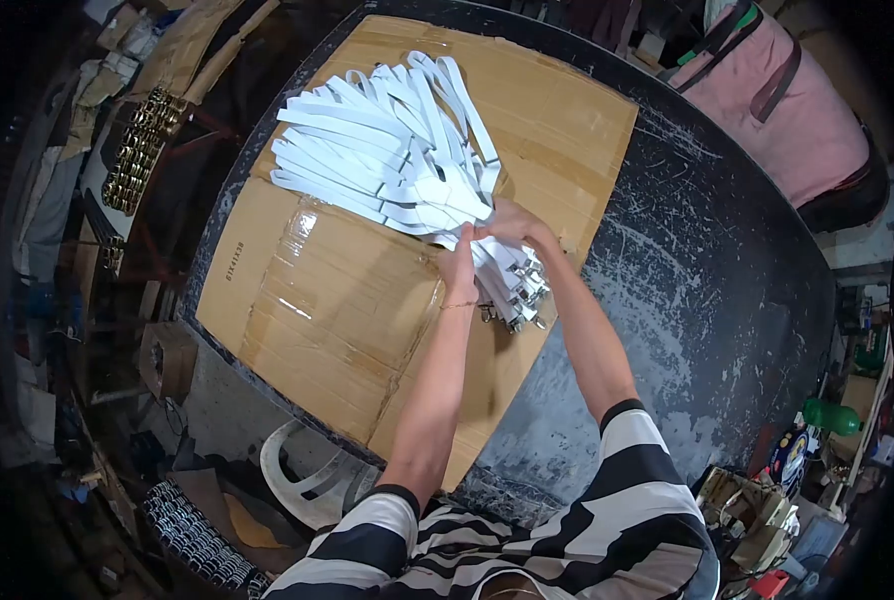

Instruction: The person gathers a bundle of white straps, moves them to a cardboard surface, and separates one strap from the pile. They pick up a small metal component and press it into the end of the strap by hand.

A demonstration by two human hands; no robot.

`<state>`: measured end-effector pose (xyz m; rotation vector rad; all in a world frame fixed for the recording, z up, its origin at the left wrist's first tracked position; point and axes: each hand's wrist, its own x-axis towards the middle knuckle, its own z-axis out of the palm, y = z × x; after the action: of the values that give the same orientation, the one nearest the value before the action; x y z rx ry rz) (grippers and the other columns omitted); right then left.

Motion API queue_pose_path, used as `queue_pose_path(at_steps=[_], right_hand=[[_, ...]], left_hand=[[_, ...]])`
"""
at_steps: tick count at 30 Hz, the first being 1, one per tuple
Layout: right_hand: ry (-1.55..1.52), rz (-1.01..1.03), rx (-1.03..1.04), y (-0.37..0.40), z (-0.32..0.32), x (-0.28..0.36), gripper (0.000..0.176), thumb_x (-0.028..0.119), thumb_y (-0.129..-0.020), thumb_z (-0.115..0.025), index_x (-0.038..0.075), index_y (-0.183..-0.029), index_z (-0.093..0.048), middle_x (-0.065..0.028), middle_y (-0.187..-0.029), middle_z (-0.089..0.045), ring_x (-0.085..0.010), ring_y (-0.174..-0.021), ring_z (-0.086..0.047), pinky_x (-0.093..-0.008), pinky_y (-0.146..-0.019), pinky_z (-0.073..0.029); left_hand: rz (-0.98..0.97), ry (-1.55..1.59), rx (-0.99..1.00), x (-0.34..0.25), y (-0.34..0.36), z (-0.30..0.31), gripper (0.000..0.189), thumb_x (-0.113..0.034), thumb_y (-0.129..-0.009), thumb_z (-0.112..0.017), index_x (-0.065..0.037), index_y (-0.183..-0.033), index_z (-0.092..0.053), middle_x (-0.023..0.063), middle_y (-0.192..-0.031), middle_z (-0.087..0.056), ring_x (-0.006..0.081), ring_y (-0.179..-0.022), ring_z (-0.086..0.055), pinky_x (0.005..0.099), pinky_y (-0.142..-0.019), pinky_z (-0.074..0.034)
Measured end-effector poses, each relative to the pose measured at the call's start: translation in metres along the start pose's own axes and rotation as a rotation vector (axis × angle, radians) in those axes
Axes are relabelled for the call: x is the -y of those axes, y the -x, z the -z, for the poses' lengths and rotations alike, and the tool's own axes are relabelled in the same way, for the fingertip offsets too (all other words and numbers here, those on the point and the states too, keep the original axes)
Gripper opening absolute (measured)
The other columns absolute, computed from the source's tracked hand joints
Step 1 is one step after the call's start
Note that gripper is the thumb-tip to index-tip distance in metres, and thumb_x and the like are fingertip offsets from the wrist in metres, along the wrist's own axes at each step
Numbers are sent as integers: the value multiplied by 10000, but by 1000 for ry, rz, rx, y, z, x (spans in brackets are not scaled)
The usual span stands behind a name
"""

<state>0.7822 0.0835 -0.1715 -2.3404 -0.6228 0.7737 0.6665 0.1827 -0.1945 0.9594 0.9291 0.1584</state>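
A bundle of white straps [367,150] is gripped at its narrow middle, near the centre of the frame. The looped lengths are fanned toward the upper left; silvery metal buckles [527,290] are clustered at the lower-right end.

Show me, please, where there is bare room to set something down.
The cardboard is bare below the fanned white straps, left of the left hand, and right of the straps, up to its edge. The dark tabletop is bare right of the right hand. It is crowded around both hands, with metal fittings below.
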Motion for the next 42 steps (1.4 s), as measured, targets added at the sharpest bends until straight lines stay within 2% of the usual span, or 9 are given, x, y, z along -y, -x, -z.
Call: queue_pose_path(at_steps=[3,7,19,24,27,30,36,38,42], right_hand=[[-367,98,29,-27,-21,-34,738,368,-573,-821,-94,-1094,-578,-172,-988,-649,-238,-844,-595,-345,-740,-492],[-438,-271,166,0,5,12,653,326,-555,-820,-92,-1012,-612,-139,-931,-639,-221,-827,-588,-331,-745,-479],[-282,-223,-51,24,-23,31,777,476,-562,-779,-81,-1083,-628,-207,-1031,-665,-274,-913,-625,-349,-788,-475],[-890,-249,32,23,-55,44,564,345,-561,-799,-68,-924,-672,-198,-985,-658,-271,-890,-632,-359,-747,-488],[-968,-225,161,39,-57,73,620,336,-569,-808,-69,-1012,-655,-188,-1066,-646,-276,-986,-614,-345,-807,-483],[-767,-203,225,46,-66,105,751,340,-555,-827,-82,-1134,-603,-188,-1162,-617,-289,-1084,-579,-329,-881,-465],[-1062,107,-136,27,-133,148,593,192,-539,-825,-114,-1011,-636,-189,-1026,-652,-245,-955,-621,-351,-807,-494],[-899,-206,-26,56,-116,171,662,251,-526,-825,-65,-1079,-643,-229,-1120,-640,-323,-1030,-634,-324,-866,-506],[-718,-307,-159,82,-118,216,502,228,-563,-799,-41,-970,-681,-235,-995,-676,-351,-948,-667,-394,-811,-536]], left_hand=[[70,57,4,-7,5,-3,547,-340,-802,-740,70,-1133,-596,122,-1108,-613,198,-995,-560,362,-867,-430],[183,163,194,-16,-4,10,407,-464,-826,-653,-125,-1049,-640,73,-1047,-630,209,-975,-577,345,-823,-451],[93,120,276,-30,25,17,319,-360,-978,-486,-59,-985,-588,66,-964,-646,180,-862,-624,332,-784,-508],[146,97,357,-48,28,45,382,-347,-959,-520,-3,-1114,-578,105,-1057,-637,213,-977,-627,338,-840,-509],[159,28,488,-81,68,58,498,-453,-961,-474,-46,-1246,-498,87,-1122,-626,211,-988,-626,339,-877,-498],[142,-89,307,-101,86,78,528,-456,-979,-434,-36,-1298,-453,103,-1189,-592,221,-1064,-592,362,-920,-474],[-36,-251,435,-124,109,130,627,-500,-987,-388,-14,-1382,-359,125,-1385,-434,229,-1282,-411,380,-1082,-311],[-36,-407,458,-130,115,153,673,-527,-979,-381,-1,-1395,-334,127,-1397,-420,233,-1296,-390,379,-1096,-286],[26,-709,352,-139,87,244,810,-611,-949,-353,40,-1422,-264,134,-1420,-397,256,-1324,-352,387,-1120,-244]])
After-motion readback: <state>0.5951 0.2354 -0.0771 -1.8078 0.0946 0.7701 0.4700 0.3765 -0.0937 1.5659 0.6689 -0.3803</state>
